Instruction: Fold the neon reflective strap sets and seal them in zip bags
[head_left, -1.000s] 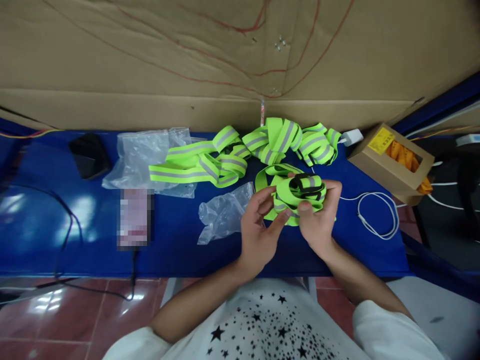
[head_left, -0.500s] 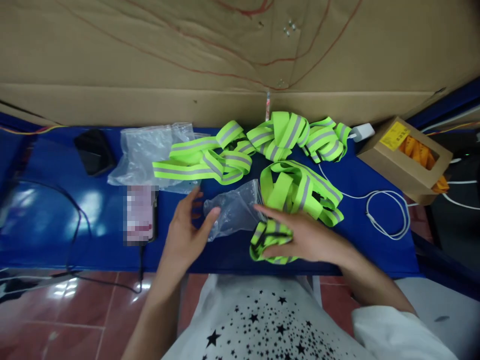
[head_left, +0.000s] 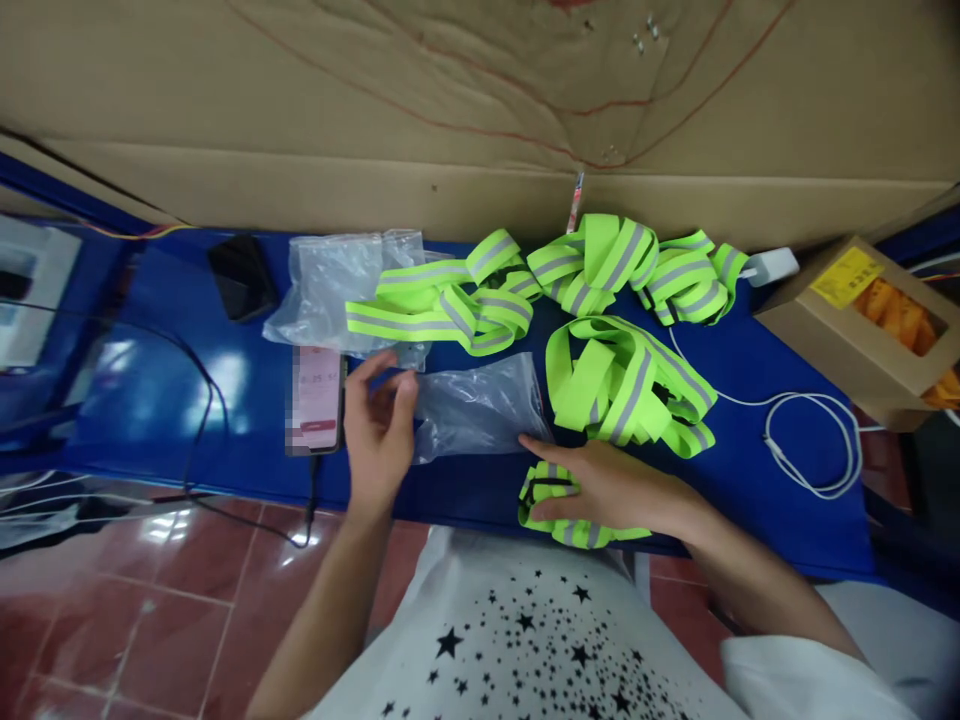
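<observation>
A transparent plastic bag (head_left: 480, 405) lies flat on the blue table, between my two hands. My left hand (head_left: 379, 430) is at the bag's left end, fingers loosely bent and thumb apart from them, holding nothing that I can see. Near the table's front edge, my right hand (head_left: 615, 485) grips a bundled reflective strap (head_left: 555, 490), neon yellow-green with a grey stripe; its index finger points out to the bag's right end. Just beyond that hand sits a looser reflective strap bundle (head_left: 630, 385).
More reflective straps (head_left: 607, 262) lie along the back, partly over other plastic bags (head_left: 337, 285). At left are a phone (head_left: 316, 400) on a cable and a black object (head_left: 241, 278). A cardboard box (head_left: 862, 330) with orange contents and a coiled white cable (head_left: 814, 445) are at right.
The view has shifted, so the table's things appear further right. My left hand's fingers have drawn closer together by the bag. The bag looks flatter, and my right hand keeps the strap bundle.
</observation>
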